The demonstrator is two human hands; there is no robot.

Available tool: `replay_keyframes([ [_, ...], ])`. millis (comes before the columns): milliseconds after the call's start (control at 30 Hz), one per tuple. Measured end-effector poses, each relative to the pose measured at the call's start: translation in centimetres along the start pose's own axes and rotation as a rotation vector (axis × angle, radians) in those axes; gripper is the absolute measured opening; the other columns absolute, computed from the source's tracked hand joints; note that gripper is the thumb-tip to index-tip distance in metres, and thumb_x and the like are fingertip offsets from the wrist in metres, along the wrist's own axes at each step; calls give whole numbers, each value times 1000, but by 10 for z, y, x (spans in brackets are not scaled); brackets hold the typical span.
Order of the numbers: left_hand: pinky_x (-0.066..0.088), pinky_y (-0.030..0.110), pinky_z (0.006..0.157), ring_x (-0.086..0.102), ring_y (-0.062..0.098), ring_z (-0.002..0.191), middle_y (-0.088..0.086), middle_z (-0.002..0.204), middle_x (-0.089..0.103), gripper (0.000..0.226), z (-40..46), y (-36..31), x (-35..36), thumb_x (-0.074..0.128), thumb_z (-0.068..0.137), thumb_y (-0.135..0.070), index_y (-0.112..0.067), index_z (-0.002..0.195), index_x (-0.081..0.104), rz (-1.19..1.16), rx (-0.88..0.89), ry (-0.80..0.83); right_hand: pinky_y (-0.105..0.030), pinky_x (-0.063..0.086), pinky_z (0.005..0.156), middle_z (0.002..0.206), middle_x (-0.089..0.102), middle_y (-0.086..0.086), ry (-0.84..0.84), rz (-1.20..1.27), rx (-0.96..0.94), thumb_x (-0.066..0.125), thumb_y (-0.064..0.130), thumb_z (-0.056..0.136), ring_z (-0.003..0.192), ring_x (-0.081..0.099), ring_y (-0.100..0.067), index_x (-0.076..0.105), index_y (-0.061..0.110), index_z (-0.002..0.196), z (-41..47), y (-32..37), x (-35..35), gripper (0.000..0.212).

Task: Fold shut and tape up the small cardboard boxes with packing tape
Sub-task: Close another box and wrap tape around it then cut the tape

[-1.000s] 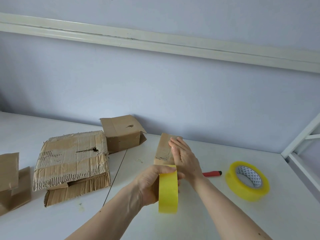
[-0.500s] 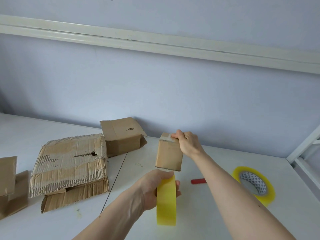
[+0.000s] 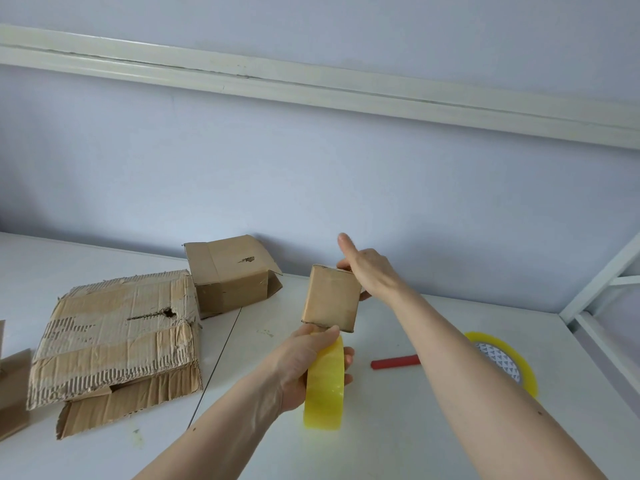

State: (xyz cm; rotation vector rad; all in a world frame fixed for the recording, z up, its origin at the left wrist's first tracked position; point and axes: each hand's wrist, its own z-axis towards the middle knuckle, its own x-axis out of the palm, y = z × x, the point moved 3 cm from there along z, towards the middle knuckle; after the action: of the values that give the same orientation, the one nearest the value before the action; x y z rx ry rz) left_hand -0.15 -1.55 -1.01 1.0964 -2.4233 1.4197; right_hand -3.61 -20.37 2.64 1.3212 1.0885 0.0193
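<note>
A small closed cardboard box (image 3: pixel 331 299) is held up above the white table (image 3: pixel 398 427), tilted slightly. My right hand (image 3: pixel 369 271) holds it at its top right corner, index finger pointing up. Below it my left hand (image 3: pixel 308 362) grips a yellow roll of packing tape (image 3: pixel 325 386) on edge, thumb touching the box's bottom edge. Whether tape runs from the roll to the box is not discernible.
A second small box (image 3: pixel 232 275) with loose flaps sits by the wall. A large torn flattened carton (image 3: pixel 114 337) lies left, with cardboard pieces (image 3: pixel 12 393) at the left edge. A red cutter (image 3: pixel 394 361) and another tape roll (image 3: pixel 502 362) lie right, near a white frame (image 3: pixel 602 282).
My right hand went from lying flat on the box to holding its top corner and lifting it upright. The left hand with the roll dropped away, then came back up under the box.
</note>
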Motion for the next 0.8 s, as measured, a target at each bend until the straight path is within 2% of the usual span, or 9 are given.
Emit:
replay_keyframes([
  [67,59,44,73,66,25,62,25,92,68,21,-6,1,2,63,98,-14,-5,116,56,-10,6,2,-35,53,73,84,60,-1,-7,-210,-85,31,79,90,77,58,-19,58,0,90,-9,8,4,83],
  [167,61,44,70,68,26,67,24,92,68,28,-17,0,5,68,94,-11,-2,118,57,-25,18,-1,-35,47,67,72,58,3,-102,-466,-140,31,78,92,74,58,-19,52,14,75,-13,14,10,69],
  [233,62,43,72,72,28,73,24,92,71,35,-23,-2,5,73,87,-4,0,119,59,-15,26,-14,-35,43,62,60,48,2,-93,-470,-138,32,78,91,63,57,-22,38,16,63,-10,16,11,69],
  [300,62,41,72,73,28,71,23,90,72,32,-29,-5,4,72,84,2,1,114,60,-11,7,-2,-40,52,66,58,47,-1,-57,-430,-114,34,80,90,63,64,-28,33,16,61,-7,13,11,70],
  [400,61,39,74,72,28,67,22,87,73,19,-35,-9,4,71,85,3,3,103,64,3,-59,28,-45,58,74,60,51,-4,-37,-420,-99,37,81,88,68,70,-32,33,16,59,-6,11,15,71],
  [533,58,39,81,72,27,67,21,85,73,20,-33,-13,7,73,82,0,3,101,65,21,-87,39,-43,57,71,55,46,-2,-66,-397,-79,39,80,88,67,70,-34,30,16,59,-3,8,13,71],
  [633,59,39,79,73,28,67,22,86,73,22,-29,-11,8,73,82,1,4,102,64,15,-105,42,-42,57,72,56,47,-2,-64,-397,-63,38,81,88,64,69,-33,31,16,59,-1,6,12,72],
  [800,57,39,81,71,28,66,22,82,73,11,-19,-5,1,71,85,1,3,94,65,9,-113,4,-46,58,77,57,46,-2,-52,-380,-42,39,83,86,66,68,-33,31,16,59,4,4,11,73],
])
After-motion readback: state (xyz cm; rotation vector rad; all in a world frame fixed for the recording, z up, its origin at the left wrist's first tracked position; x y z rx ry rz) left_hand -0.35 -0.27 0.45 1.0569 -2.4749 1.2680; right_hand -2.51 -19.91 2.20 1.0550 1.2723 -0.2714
